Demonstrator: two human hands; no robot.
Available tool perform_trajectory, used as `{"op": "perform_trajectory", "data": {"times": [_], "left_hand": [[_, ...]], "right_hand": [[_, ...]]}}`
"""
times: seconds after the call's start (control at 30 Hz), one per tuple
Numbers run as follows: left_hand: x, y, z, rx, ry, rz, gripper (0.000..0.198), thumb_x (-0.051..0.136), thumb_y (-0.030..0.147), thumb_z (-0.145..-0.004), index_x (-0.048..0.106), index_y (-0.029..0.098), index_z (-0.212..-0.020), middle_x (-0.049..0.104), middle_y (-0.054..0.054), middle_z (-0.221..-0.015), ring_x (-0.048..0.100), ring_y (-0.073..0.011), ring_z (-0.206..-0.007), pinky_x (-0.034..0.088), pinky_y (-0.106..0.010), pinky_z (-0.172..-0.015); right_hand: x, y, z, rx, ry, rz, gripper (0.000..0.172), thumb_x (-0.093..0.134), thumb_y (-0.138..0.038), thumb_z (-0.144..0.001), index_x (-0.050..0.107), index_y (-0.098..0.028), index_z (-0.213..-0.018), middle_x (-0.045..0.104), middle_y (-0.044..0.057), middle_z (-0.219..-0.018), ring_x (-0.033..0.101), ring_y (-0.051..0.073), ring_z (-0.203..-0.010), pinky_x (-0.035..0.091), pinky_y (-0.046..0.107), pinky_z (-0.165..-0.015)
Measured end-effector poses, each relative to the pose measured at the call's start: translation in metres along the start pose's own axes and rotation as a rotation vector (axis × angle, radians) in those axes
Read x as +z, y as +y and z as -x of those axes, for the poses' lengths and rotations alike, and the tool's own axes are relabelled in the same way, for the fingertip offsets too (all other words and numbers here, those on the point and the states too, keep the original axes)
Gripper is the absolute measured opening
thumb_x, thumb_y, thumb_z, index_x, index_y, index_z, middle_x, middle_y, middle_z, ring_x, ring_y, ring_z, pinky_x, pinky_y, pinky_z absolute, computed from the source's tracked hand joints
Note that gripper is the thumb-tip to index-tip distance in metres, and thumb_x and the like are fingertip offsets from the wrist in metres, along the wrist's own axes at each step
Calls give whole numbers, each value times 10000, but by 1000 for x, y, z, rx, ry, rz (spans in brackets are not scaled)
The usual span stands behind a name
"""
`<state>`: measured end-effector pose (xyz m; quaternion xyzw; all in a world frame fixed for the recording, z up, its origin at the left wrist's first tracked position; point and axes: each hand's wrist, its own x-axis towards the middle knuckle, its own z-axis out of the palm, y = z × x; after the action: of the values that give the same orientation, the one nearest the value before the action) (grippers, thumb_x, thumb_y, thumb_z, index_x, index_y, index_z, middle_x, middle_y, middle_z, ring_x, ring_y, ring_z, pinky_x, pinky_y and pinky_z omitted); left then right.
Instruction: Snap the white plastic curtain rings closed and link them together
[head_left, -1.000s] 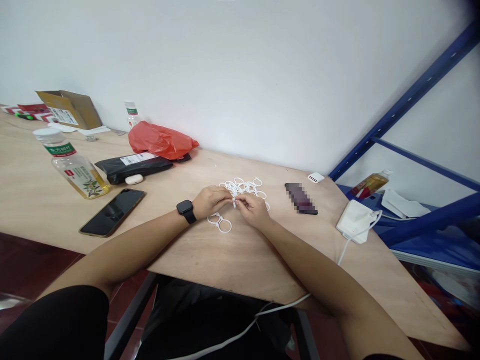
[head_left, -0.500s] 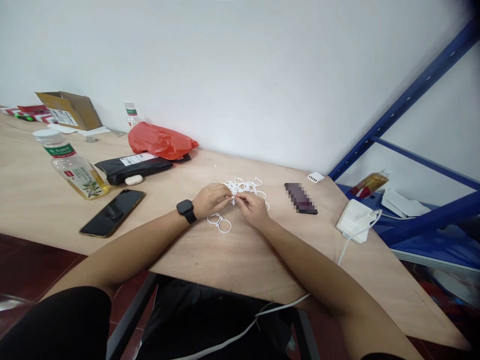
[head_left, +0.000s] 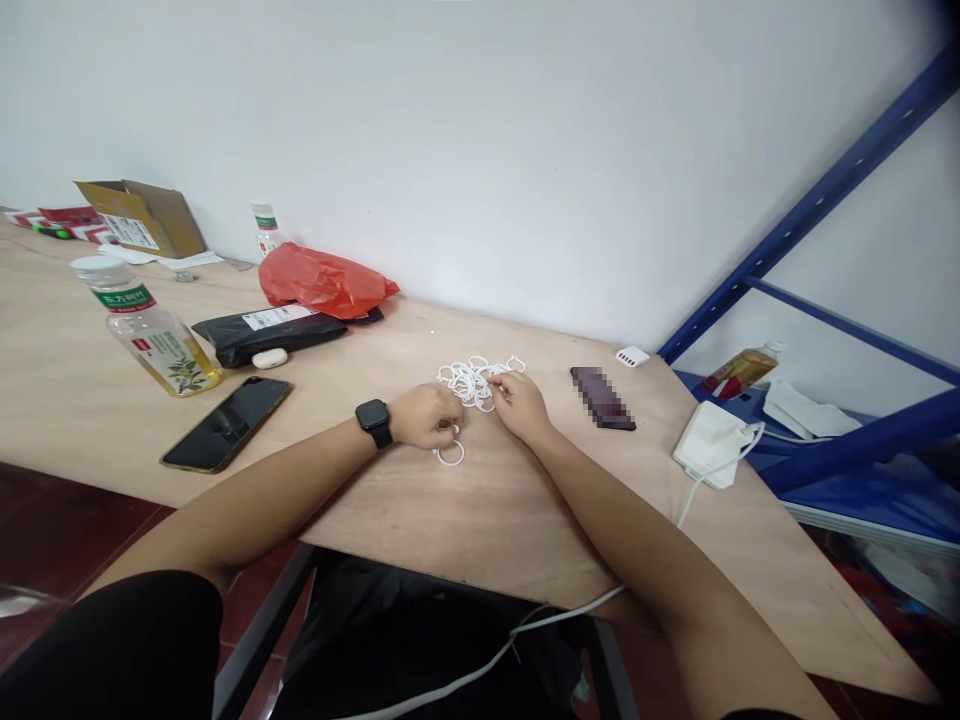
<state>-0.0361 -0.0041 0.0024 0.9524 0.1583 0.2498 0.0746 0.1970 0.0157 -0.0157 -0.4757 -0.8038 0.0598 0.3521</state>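
While you are leaning over the wooden table (head_left: 112, 400) in the head view, your left hand (head_left: 427, 418) is curling knuckles-up over the small linked rings (head_left: 450, 452) lying near you, its fingers closing on the ring at the top of that short chain; how firmly they are pinching is hidden under the knuckles. Your right hand (head_left: 521, 405) is reaching just beyond, fingertips resting at the right edge of the pile of white plastic rings (head_left: 474, 378); I cannot tell whether it is already gripping one or only touching. The pile is sitting mid-table, a little farther from you than both hands, and the linked chain is lying just beside it on the near side.

To do this well, I would judge that you are better off lifting a single ring clear of the tangle before bringing it across, keeping the chain pinned flat with the left hand so it is not dragging, and turning the split of the ring toward your fingertips.

As for containers, the clear bottle (head_left: 146, 330) far left is lying tilted with yellowish liquid pooling in its lower part. An open cardboard box (head_left: 142, 215) is standing at the far left edge; its contents are not showing. A red plastic bag (head_left: 322, 280) is bulging with something unseen, resting on a black parcel (head_left: 262, 335). On the blue shelf (head_left: 862, 440) at right, another bottle (head_left: 742, 368) is holding amber liquid.
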Motion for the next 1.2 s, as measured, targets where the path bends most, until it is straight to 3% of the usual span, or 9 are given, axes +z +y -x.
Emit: {"op": "perform_trajectory", "data": {"times": [0.13, 0.27, 0.53, 0.67, 0.83, 1.03, 1.2], "left_hand": [[2, 3, -1, 2, -32, 62, 79, 557, 186, -733, 628, 194, -700, 658, -21, -694, 599, -157, -674, 470, -275, -707], [2, 5, -1, -36, -31, 57, 97, 580, 251, -782, 646, 187, -749, 683, -31, -735, 614, -162, -692, 465, -277, -711], [3, 4, 0, -76, 1, 48, 160, 566, 298, -869, 657, 172, -836, 690, -28, -745, 619, -140, -673, 453, -249, -674], [2, 1, 0, -93, 56, -12, 190, 528, 296, -911, 664, 169, -870, 693, -45, -789, 633, -154, -737, 478, -272, -740], [0, 0, -1, -106, 258, -77, 229, 549, 323, -916, 651, 174, -1056, 668, -109, -1057, 634, -211, -977, 517, -337, -856], [1, 0, -2, -170, 432, -146, 410, 644, 350, -866, 571, 174, -1229, 585, -161, -1239, 594, -261, -1123, 511, -414, -947], [5, -4, -1, -256, 435, -92, 658, 693, 444, -835, 448, 145, -1367, 633, -160, -1224, 650, -235, -973, 518, -402, -883]], "right_hand": [[0, -3, 0, 4, -86, 142, 346, 516, -60, -776, 721, -205, -1015, 686, 78, -1047, 572, 244, -1031, 425, 368, -916], [-3, 1, 0, 46, -92, 196, 364, 507, -44, -759, 727, -213, -994, 666, 78, -1069, 544, 252, -1045, 402, 381, -927], [-2, 3, 2, 92, -149, 266, 221, 621, -185, -780, 733, -240, -962, 609, 79, -1192, 506, 275, -1097, 377, 420, -945], [0, 2, 1, 53, -84, 234, 161, 627, -222, -803, 726, -230, -929, 641, 77, -1146, 526, 272, -1077, 381, 411, -939], [-2, -4, 2, -41, 74, 129, 163, 593, -193, -839, 699, -214, -961, 703, 63, -1024, 576, 249, -1029, 395, 390, -930], [0, -21, 7, -184, 117, 1, 115, 599, -265, -897, 694, -216, -941, 728, 52, -949, 622, 231, -948, 423, 380, -886], [2, -29, 9, -159, 167, -186, 115, 607, -279, -906, 701, -222, -940, 720, 47, -880, 642, 207, -855, 476, 364, -826]]}}
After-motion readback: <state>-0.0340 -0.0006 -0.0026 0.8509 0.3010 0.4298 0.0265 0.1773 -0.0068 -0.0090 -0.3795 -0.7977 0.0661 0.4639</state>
